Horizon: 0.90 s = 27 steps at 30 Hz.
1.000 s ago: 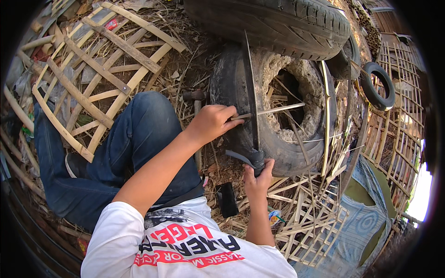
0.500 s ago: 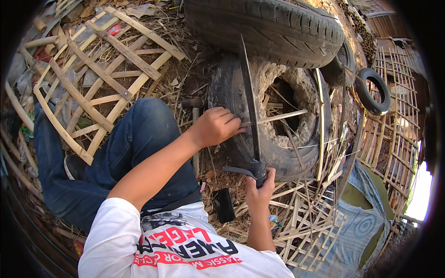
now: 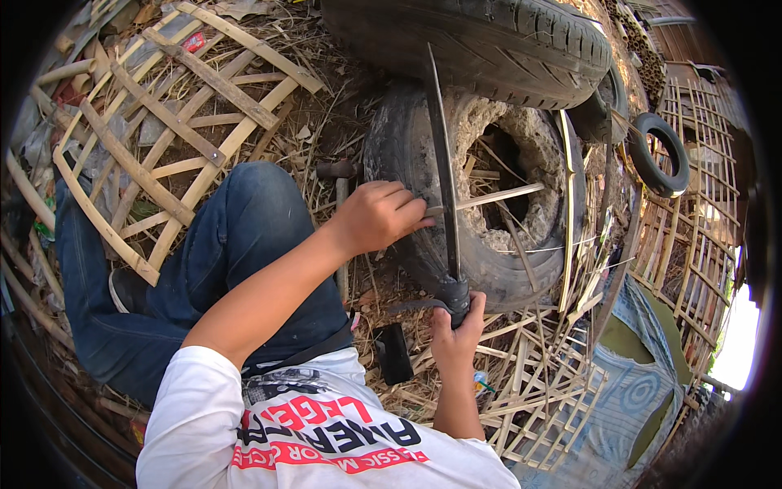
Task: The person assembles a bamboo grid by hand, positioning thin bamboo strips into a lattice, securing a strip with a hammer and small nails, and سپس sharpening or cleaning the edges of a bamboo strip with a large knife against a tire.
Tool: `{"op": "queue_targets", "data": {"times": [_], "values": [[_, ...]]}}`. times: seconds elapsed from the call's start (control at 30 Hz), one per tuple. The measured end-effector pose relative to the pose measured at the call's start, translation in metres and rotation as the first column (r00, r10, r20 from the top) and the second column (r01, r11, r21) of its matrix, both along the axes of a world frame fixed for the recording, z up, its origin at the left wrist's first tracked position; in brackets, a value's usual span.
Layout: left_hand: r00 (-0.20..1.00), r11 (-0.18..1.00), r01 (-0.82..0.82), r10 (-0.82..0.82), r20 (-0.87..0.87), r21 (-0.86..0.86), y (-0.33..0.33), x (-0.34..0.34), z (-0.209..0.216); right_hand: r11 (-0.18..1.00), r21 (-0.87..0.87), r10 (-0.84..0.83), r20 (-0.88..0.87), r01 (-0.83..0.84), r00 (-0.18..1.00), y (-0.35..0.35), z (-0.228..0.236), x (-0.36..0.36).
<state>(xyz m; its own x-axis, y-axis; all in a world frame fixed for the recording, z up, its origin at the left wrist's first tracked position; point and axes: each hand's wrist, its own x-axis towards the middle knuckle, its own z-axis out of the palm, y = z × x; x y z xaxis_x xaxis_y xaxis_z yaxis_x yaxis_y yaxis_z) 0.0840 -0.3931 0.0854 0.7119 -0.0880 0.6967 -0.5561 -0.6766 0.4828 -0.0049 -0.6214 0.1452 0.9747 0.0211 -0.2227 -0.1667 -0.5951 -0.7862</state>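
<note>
In my left hand [image 3: 380,215] the fingers are pinched on a thin bamboo strip [image 3: 507,196]. The strip passes by the machete blade and reaches over the central hole of a tire. My right hand [image 3: 458,332] is wrapped round the dark handle of a machete [image 3: 443,175], from which a black strap hangs. The long blade points away from me, crossing the strip just beyond my left fingertips. Beneath lies a worn tire [image 3: 393,151] with a rough, pale crusted inner ring. Whether the blade touches the strip I cannot tell.
A second tire [image 3: 489,61] leans at the far side. Woven bamboo lattice [image 3: 175,114] lies by my left knee. A hammer [image 3: 342,171], a black phone [image 3: 394,354] and a smaller bamboo grid [image 3: 538,407] lie nearby. Further right is a small tire [image 3: 658,155].
The strip's far end has shifted slightly away from me. The strap at the machete handle hangs differently, lower and blurred. Both hands keep their holds almost in place.
</note>
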Motion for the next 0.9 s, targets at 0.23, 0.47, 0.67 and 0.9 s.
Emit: {"op": "queue_targets", "data": {"times": [0.23, 0.47, 0.67, 0.9], "values": [[0.998, 0.997, -0.001, 0.005, -0.056, 0.075, -0.004, 0.004, -0.018, 1.000, 0.019, -0.007, -0.022, 0.008, 1.000, 0.003, -0.024, 0.009], [0.998, 0.995, -0.015, 0.020, -0.053, 0.095, 0.000, 0.004, -0.024, 0.999, 0.043, 0.009, -0.018, -0.008, 1.000, 0.009, -0.021, 0.013], [0.999, 0.995, -0.020, 0.024, -0.041, 0.093, 0.000, 0.004, -0.024, 0.999, 0.033, 0.008, -0.005, -0.007, 1.000, 0.008, -0.023, 0.015], [0.997, 0.999, -0.044, 0.045, 0.063, -0.018, -0.003, -0.003, 0.010, 0.996, 0.080, -0.027, -0.023, 0.029, 0.999, 0.013, 0.022, -0.001]]}}
